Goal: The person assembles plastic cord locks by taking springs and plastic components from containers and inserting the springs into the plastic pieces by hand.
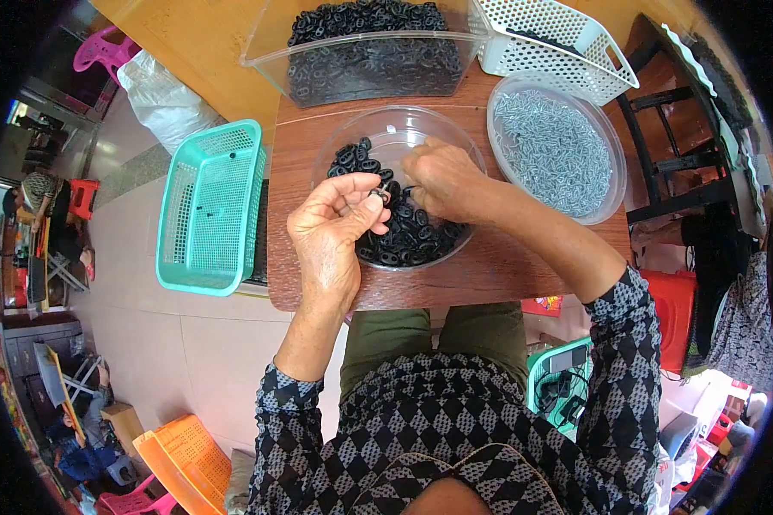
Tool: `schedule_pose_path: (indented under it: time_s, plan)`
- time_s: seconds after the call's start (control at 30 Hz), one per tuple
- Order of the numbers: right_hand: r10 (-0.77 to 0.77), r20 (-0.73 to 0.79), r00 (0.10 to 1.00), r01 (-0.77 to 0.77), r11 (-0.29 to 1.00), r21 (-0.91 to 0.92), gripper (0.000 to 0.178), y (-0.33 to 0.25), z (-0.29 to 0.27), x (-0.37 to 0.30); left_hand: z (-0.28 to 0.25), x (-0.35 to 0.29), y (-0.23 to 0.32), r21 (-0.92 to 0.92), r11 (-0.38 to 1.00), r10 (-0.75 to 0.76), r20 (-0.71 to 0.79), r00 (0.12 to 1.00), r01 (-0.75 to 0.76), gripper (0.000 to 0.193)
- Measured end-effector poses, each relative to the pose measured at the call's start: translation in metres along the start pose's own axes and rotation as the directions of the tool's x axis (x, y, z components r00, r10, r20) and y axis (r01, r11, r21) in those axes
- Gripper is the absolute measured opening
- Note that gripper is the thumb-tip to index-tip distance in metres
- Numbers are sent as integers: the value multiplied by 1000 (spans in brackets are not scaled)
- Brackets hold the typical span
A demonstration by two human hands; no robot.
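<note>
My left hand point(331, 219) is over the left side of a round clear bowl point(404, 118). Its thumb and fingertips pinch a small dark part point(383, 196) with a shiny bit; its exact kind is too small to tell. Inside the bowl lie many black oval pieces point(412, 239) with holes. Above its right half is my right hand point(442, 180), fingers curled and pointing down toward the pieces. Whatever those fingertips grip is hidden from view. To the right, a round clear tub point(605, 193) holds a heap of small silvery metal screws or pins point(550, 150).
A clear bin point(253, 53) of similar black pieces stands behind the bowl, beside a white perforated basket point(545, 60). Left of the wooden table point(294, 257) is a green basket point(210, 245) with a few small dark bits. A dark frame point(661, 154) stands at right.
</note>
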State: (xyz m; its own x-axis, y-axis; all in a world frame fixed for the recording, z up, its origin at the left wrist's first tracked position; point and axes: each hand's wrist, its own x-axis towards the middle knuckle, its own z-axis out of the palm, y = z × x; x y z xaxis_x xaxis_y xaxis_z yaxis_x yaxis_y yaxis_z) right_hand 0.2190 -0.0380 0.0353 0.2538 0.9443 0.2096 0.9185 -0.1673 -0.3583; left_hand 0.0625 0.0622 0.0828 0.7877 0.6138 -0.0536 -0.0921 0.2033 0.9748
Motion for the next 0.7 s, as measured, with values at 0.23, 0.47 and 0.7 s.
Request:
schedule_pose_path:
  time_s: [0.23,0.47,0.7]
  plan:
    - [41,-188,981,7,969,248,16,-17,-27,-17,4,-3,2,-18,1000,-3,-25,1000,2,18]
    - [103,-344,933,67,891,448,19,-48,-50,-34,17,-5,6,-106,994,16,-28,999,-19,19]
    - [83,-458,885,125,905,406,19,-51,-52,-43,23,-11,10,-133,991,30,-33,999,-34,19]
